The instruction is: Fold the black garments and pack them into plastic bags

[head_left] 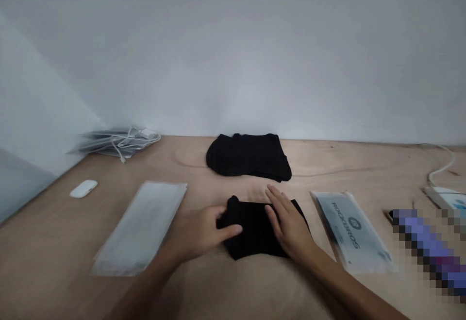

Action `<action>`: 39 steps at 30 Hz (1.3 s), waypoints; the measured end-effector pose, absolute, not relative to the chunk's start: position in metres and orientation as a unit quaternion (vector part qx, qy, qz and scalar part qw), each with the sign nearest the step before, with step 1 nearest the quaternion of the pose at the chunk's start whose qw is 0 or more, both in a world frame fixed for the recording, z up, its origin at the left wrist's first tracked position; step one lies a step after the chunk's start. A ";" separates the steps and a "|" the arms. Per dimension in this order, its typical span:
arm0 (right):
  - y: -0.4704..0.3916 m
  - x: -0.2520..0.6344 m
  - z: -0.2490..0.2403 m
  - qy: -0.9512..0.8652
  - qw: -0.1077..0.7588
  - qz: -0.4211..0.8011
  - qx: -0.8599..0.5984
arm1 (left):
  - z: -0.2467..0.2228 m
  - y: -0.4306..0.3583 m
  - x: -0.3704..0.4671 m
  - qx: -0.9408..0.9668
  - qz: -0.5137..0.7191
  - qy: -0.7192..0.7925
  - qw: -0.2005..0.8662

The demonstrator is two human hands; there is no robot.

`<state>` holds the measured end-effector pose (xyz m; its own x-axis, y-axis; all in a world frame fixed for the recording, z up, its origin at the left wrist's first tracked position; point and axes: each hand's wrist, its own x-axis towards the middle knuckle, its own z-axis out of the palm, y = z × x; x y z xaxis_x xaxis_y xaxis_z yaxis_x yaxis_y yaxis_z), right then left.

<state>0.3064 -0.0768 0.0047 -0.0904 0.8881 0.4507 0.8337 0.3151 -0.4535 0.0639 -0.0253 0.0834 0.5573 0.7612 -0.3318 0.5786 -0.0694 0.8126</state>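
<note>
A folded black fabric piece (255,225) lies on the wooden table right in front of me; its exact kind does not show. My left hand (209,232) grips its left end, thumb on top and the other fingers partly hidden at the edge. Across its right part rests my right hand (289,223), flat, with fingers stretched out. Behind it, near the wall, more folded black fabric (249,157) lies in a low pile. To the right of my right hand is a frosted plastic pouch (358,235) printed ROCKBROS, with something dark inside.
Left of my hands is a stack of translucent plastic bags (141,227). A small white case (83,189) sits farther left. White cables (134,140) lie on grey packets in the back corner. At the right are a blurred-out purple item (425,242) and a white power strip (446,197).
</note>
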 end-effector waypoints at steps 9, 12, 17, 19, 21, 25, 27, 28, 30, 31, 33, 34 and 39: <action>-0.107 0.303 -0.005 -0.804 0.277 0.015 -0.526 | 0.031 -0.022 0.104 0.886 0.197 0.330 0.259; -0.108 0.301 -0.014 -0.823 0.228 0.003 -0.520 | 0.021 -0.018 0.094 0.907 0.158 0.325 0.217; -0.125 0.304 0.000 -0.873 0.189 0.033 -0.449 | 0.015 -0.055 0.070 0.855 0.129 0.452 0.220; -0.135 0.306 0.005 -0.908 0.150 0.093 -0.381 | 0.014 -0.079 0.058 0.832 0.123 0.491 0.228; -0.141 0.308 0.004 -0.923 0.119 0.134 -0.341 | 0.014 -0.098 0.046 0.825 0.116 0.496 0.243; -0.143 0.311 -0.001 -0.913 0.104 0.151 -0.366 | 0.017 -0.112 0.031 0.863 0.124 0.434 0.227; -0.139 0.312 0.002 -0.906 0.115 0.167 -0.373 | 0.019 -0.105 0.029 0.903 0.136 0.359 0.194; -0.138 0.313 0.004 -0.901 0.125 0.180 -0.374 | 0.019 -0.099 0.029 0.922 0.140 0.314 0.178; -0.136 0.315 0.010 -0.890 0.151 0.202 -0.380 | 0.017 -0.086 0.031 0.946 0.151 0.238 0.159; -0.135 0.316 0.013 -0.886 0.162 0.207 -0.381 | 0.015 -0.080 0.032 0.952 0.154 0.213 0.158; -0.135 0.318 0.015 -0.890 0.171 0.203 -0.372 | 0.011 -0.070 0.035 0.956 0.152 0.183 0.169; -0.134 0.319 0.014 -0.895 0.166 0.197 -0.365 | 0.009 -0.066 0.036 0.957 0.148 0.176 0.177; -0.129 0.327 -0.003 -0.903 0.145 0.185 -0.360 | 0.006 -0.065 0.035 0.931 0.144 0.209 0.261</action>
<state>0.3269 -0.1292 -0.0029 -0.6992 0.7032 0.1287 0.5957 0.6726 -0.4390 0.0352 -0.0648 0.0062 0.8712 0.4643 0.1598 0.3140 -0.7769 0.5457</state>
